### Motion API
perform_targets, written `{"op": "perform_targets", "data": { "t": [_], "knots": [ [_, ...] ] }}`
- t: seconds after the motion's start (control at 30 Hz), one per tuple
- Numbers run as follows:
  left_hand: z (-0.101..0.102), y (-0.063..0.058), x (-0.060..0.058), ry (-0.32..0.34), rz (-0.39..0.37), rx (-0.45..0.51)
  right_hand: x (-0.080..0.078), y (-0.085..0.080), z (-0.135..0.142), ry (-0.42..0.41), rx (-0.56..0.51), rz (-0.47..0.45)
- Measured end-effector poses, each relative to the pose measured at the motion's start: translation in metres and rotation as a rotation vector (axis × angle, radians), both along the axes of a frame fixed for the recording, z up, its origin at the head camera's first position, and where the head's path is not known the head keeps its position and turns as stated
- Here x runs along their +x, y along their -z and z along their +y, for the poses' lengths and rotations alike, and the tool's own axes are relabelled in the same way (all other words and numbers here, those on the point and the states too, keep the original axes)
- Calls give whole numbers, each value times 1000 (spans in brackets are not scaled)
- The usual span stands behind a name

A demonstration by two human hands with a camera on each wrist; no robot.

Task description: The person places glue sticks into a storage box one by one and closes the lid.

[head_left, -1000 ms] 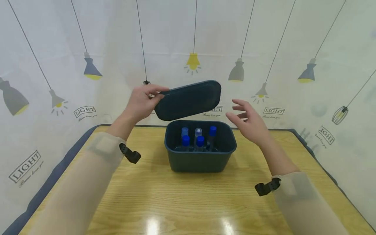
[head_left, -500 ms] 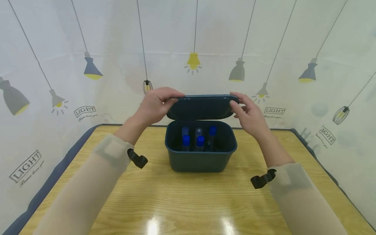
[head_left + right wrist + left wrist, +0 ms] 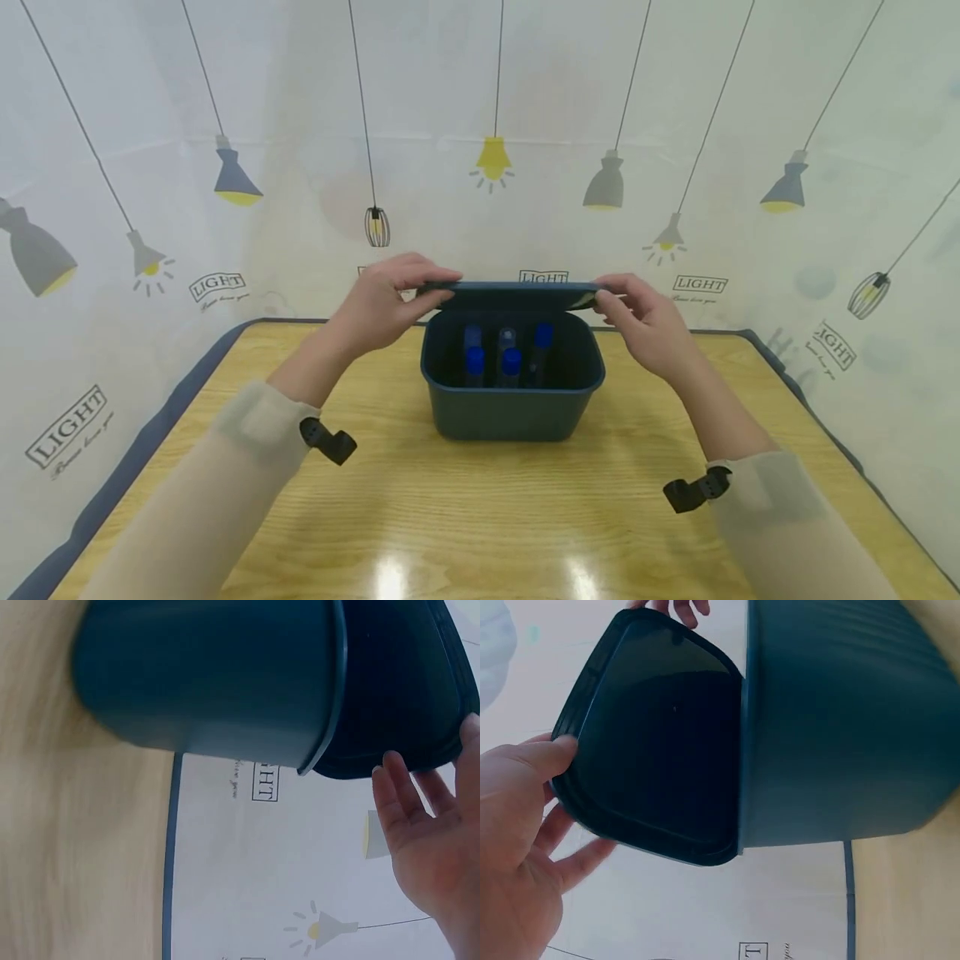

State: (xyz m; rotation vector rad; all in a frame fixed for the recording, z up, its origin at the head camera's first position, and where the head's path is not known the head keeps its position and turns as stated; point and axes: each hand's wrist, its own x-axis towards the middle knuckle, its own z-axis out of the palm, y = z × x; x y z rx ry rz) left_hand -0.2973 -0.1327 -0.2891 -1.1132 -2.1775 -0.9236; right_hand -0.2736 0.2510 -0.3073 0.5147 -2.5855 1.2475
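A dark blue plastic bin stands on the wooden table. Several blue-capped vials stand upright inside it. The matching dark blue lid hangs almost level just above the bin's back rim. My left hand grips the lid's left end, fingers on top and thumb beneath. My right hand pinches the right end the same way. In the left wrist view, the lid's underside faces the camera beside the bin's wall, with my left hand on its edge. In the right wrist view, my right hand touches the lid's rim next to the bin.
A white curtain printed with lamps surrounds the table on three sides. A dark blue border runs along the table's left and back edges. Bare wood lies in front of the bin and to both sides.
The lid has come down from a raised, tilted position to nearly level over the bin. My right hand, free a second ago, now holds its right end.
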Motion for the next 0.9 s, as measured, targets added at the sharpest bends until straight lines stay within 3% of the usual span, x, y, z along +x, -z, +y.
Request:
{"op": "perform_targets", "data": {
  "t": [0.33, 0.67, 0.9],
  "knots": [
    [-5, 37, 28, 131, -21, 19, 29, 30, 16, -101, 61, -33],
    [-2, 76, 42, 106, 3, 61, 40, 59, 20, -135, 51, -9],
    [1, 89, 45, 113, 31, 75, 44, 68, 20, -141, 75, -5]
  ]
}}
